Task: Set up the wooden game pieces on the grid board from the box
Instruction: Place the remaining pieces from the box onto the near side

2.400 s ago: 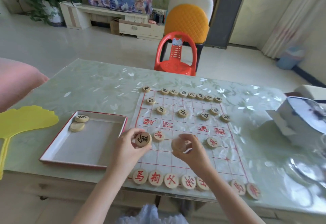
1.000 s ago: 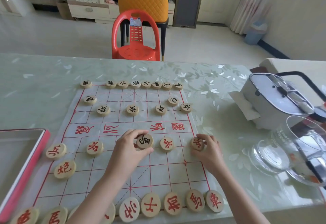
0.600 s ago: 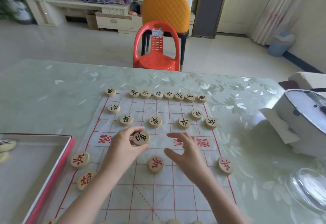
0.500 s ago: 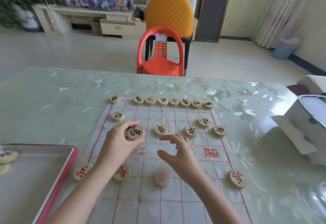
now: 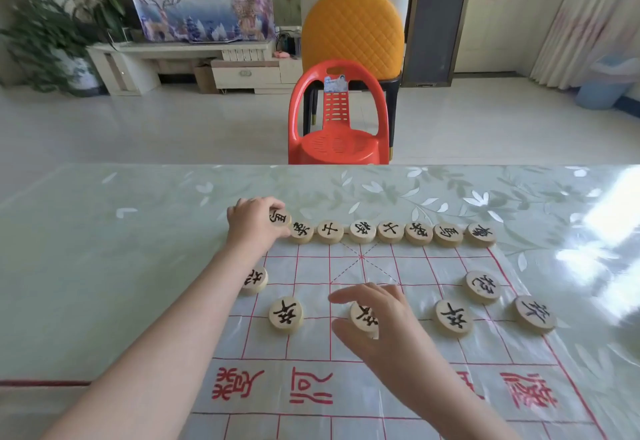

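A white sheet board (image 5: 381, 266) with a red grid lies on the table. My left hand (image 5: 254, 223) reaches to the far row's left end and pinches a round wooden piece with a black character (image 5: 280, 216), next to the row of black-marked pieces (image 5: 391, 231). My right hand (image 5: 377, 315) hovers with spread, relaxed fingers over a black-marked piece (image 5: 363, 316) in the soldier row. Other pieces sit at left (image 5: 286, 313) and right (image 5: 453, 317). A cannon piece (image 5: 482, 286) stands on the right.
The table (image 5: 104, 266) has a glossy green leaf-patterned cover. A red plastic chair (image 5: 337, 117) and a yellow-cushioned chair (image 5: 353, 30) stand beyond the far edge. A red strip of the box's rim (image 5: 41, 383) shows at the lower left.
My left hand carried the black-marked piece from mid-board to the far row's left end. My right hand let go of a red piece and now hovers over the soldier row. The view moved forward.
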